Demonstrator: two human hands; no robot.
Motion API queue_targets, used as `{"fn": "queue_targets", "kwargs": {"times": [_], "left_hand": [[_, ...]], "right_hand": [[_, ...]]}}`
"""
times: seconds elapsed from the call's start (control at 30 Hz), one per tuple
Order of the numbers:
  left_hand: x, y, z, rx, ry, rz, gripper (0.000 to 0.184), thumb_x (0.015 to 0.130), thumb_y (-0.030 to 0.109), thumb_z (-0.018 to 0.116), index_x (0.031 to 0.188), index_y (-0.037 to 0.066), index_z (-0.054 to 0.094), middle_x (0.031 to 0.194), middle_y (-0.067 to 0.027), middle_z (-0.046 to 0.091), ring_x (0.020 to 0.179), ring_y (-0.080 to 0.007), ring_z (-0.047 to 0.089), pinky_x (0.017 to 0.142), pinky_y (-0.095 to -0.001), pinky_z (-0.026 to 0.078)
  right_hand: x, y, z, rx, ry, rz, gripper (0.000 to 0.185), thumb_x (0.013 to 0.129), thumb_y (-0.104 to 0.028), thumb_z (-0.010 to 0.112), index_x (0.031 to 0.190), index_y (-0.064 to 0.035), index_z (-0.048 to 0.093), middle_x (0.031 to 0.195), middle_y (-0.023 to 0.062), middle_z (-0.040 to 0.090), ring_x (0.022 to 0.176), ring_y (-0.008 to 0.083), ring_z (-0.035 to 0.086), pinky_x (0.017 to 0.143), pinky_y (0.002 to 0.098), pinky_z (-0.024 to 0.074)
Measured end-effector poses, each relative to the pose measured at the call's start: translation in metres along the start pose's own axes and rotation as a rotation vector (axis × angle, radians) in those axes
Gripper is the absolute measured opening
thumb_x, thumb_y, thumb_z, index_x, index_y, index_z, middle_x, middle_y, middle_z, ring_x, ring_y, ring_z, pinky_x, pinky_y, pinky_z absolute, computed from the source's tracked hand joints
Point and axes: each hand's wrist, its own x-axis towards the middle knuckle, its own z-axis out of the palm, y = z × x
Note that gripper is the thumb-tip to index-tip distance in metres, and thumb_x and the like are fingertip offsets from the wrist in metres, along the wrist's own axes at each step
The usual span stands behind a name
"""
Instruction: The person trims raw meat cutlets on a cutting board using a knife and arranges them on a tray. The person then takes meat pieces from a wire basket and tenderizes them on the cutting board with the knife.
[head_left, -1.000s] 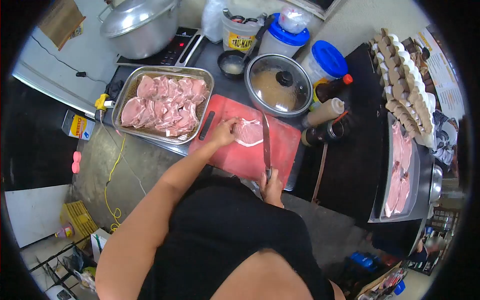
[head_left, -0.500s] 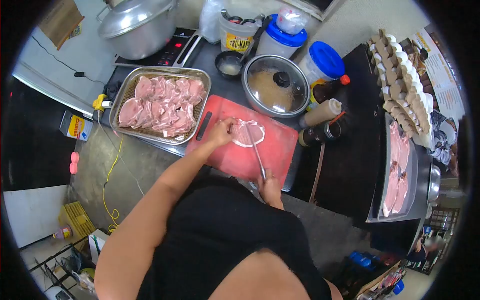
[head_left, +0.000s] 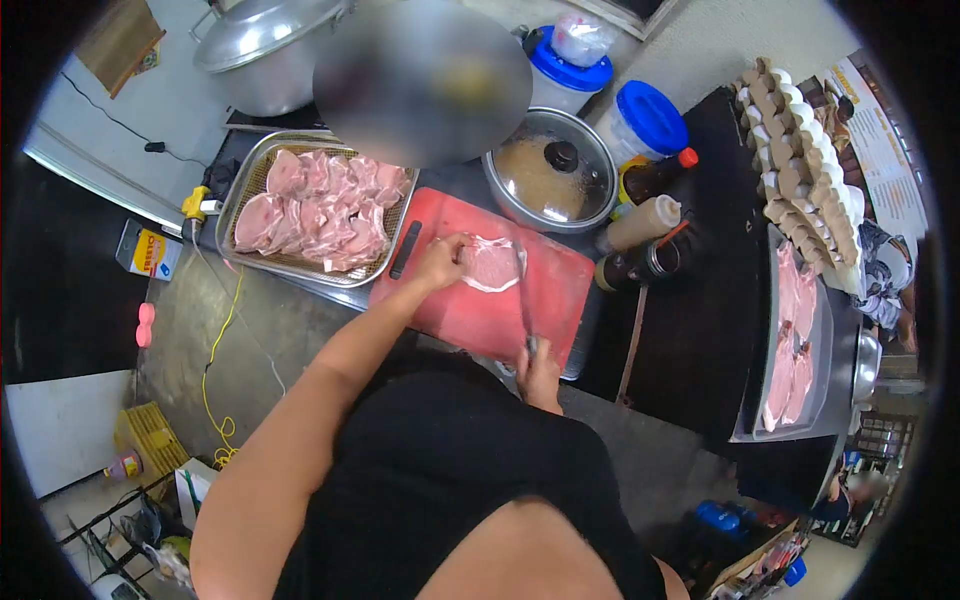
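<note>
A thin slice of raw meat point(head_left: 492, 266) with a pale fat rim lies flat on the red cutting board point(head_left: 455, 318). My left hand point(head_left: 443, 262) has its fingers bent together on the slice's left edge, gripping it. In my right hand point(head_left: 540, 374) is a knife point(head_left: 524, 300), its handle wrapped by the fingers near the board's front edge. The blade points away from me along the slice's right edge; whether it touches the meat I cannot tell. Left of the board, a metal tray with a mesh rack point(head_left: 226, 226) holds several raw meat slices point(head_left: 310, 210).
Behind the board stands a lidded glass-topped pan point(head_left: 552, 175). Sauce bottles point(head_left: 645, 225) and blue-lidded tubs point(head_left: 652, 115) line its right. Farther right are another meat tray point(head_left: 822, 380) and egg cartons point(head_left: 800, 170). A big pot point(head_left: 265, 55) sits back left; a blur hides the back middle.
The knife blade has shifted right, from across the middle of the slice to its right edge. My left hand stays on the meat's left edge.
</note>
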Motion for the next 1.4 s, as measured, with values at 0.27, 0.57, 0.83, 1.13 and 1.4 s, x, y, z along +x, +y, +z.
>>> {"fn": "queue_targets", "kwargs": {"times": [0.27, 0.57, 0.83, 1.13, 1.4], "left_hand": [[-0.002, 0.008, -0.004, 0.013, -0.035, -0.107, 0.038, 0.064, 0.006, 0.065, 0.101, 0.009, 0.058, 0.111, -0.0088, 0.061, 0.078, -0.024, 0.06, 0.074, -0.0369, 0.049], [-0.003, 0.011, -0.006, -0.019, -0.041, -0.073, 0.038, 0.062, 0.001, 0.064, 0.099, 0.008, 0.058, 0.113, -0.0069, 0.06, 0.082, -0.0235, 0.059, 0.08, -0.034, 0.046], [-0.001, 0.006, -0.004, -0.025, -0.007, 0.001, 0.04, 0.062, 0.002, 0.063, 0.102, 0.008, 0.058, 0.104, -0.007, 0.063, 0.085, -0.0249, 0.059, 0.08, -0.0352, 0.047], [0.006, -0.013, 0.005, -0.017, 0.022, 0.029, 0.036, 0.064, 0.007, 0.065, 0.1, 0.01, 0.059, 0.105, -0.0095, 0.063, 0.079, -0.0253, 0.06, 0.076, -0.0356, 0.048], [0.009, -0.022, 0.009, -0.072, 0.039, 0.065, 0.034, 0.063, 0.007, 0.065, 0.097, 0.009, 0.059, 0.107, -0.0103, 0.063, 0.075, -0.0243, 0.06, 0.074, -0.0345, 0.049]], "right_hand": [[0.004, -0.011, -0.015, 0.012, -0.064, 0.071, 0.023, 0.085, -0.02, 0.053, 0.098, -0.0033, 0.044, 0.077, 0.0262, 0.059, 0.071, 0.0449, 0.058, 0.061, 0.0523, 0.0446], [0.005, -0.007, -0.021, 0.053, 0.01, -0.002, 0.027, 0.085, -0.019, 0.053, 0.102, -0.0003, 0.044, 0.077, 0.0275, 0.059, 0.07, 0.0447, 0.059, 0.061, 0.0519, 0.0455], [0.006, 0.002, -0.02, -0.008, -0.101, 0.08, 0.028, 0.085, -0.024, 0.051, 0.102, -0.0026, 0.044, 0.079, 0.0264, 0.06, 0.069, 0.0442, 0.059, 0.062, 0.0519, 0.046], [0.008, -0.002, -0.024, 0.086, 0.057, 0.067, 0.023, 0.084, -0.019, 0.056, 0.098, -0.0037, 0.047, 0.071, 0.0225, 0.06, 0.064, 0.042, 0.059, 0.057, 0.0499, 0.0449], [0.006, 0.017, -0.016, -0.123, -0.162, 0.114, 0.024, 0.085, -0.022, 0.053, 0.097, -0.0029, 0.044, 0.072, 0.0249, 0.059, 0.064, 0.0445, 0.058, 0.058, 0.0522, 0.0447]]}}
